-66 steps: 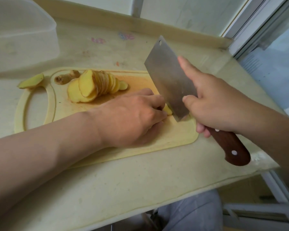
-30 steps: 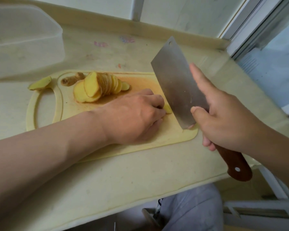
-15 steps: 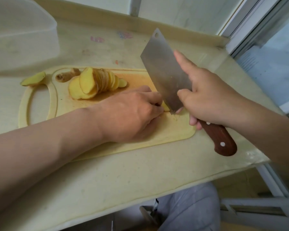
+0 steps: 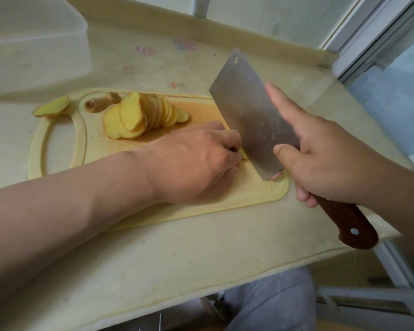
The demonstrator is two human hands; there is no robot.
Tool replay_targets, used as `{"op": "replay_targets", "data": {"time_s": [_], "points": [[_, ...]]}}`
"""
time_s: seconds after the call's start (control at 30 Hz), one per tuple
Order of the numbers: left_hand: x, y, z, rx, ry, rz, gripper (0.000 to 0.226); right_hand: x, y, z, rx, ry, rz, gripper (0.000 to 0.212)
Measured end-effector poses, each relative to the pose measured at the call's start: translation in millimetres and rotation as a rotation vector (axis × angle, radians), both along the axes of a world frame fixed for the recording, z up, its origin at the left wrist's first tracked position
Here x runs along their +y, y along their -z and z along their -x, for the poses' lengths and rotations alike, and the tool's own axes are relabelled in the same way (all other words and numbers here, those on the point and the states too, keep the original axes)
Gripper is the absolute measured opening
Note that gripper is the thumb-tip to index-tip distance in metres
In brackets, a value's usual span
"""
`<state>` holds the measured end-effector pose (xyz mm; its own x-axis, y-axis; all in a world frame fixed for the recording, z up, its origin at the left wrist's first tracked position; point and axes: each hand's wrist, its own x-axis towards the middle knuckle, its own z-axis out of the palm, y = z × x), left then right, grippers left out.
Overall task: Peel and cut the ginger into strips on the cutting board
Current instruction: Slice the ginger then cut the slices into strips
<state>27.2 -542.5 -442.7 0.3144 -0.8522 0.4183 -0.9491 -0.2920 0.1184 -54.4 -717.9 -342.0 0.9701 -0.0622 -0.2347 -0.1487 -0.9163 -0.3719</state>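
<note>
Cleaver (image 4: pixel 249 111) gripped in your right hand (image 4: pixel 332 163) stands against the ginger piece (image 4: pixel 244 156) that your curled left hand (image 4: pixel 196 163) pins to the cutting board (image 4: pixel 249 193).

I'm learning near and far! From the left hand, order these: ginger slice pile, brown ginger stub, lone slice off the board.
1. ginger slice pile, just beyond the left hand.
2. brown ginger stub, left of the pile.
3. lone slice, off the board, far left.

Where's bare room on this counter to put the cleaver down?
Bare counter lies between the cutting board and the near edge, and behind the board, right of the plastic box. Crowded: the board's right end, left hand holding ginger, right hand gripping the cleaver.
</note>
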Motion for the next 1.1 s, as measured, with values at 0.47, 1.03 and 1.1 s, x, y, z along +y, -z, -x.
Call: {"op": "replay_targets", "data": {"time_s": [0.47,1.03,1.1], "points": [[5,-2,3,-0.056,-0.102,0.022,0.041,6,10,4,-0.139,0.068,-0.100,0.087],[5,0,2,-0.081,-0.100,0.037,0.038,12,7,-24,-0.095,0.026,-0.073,0.088],[6,1,2,-0.082,-0.102,0.039,0.036,8,10,-11,-0.135,0.042,-0.101,0.087]]}}
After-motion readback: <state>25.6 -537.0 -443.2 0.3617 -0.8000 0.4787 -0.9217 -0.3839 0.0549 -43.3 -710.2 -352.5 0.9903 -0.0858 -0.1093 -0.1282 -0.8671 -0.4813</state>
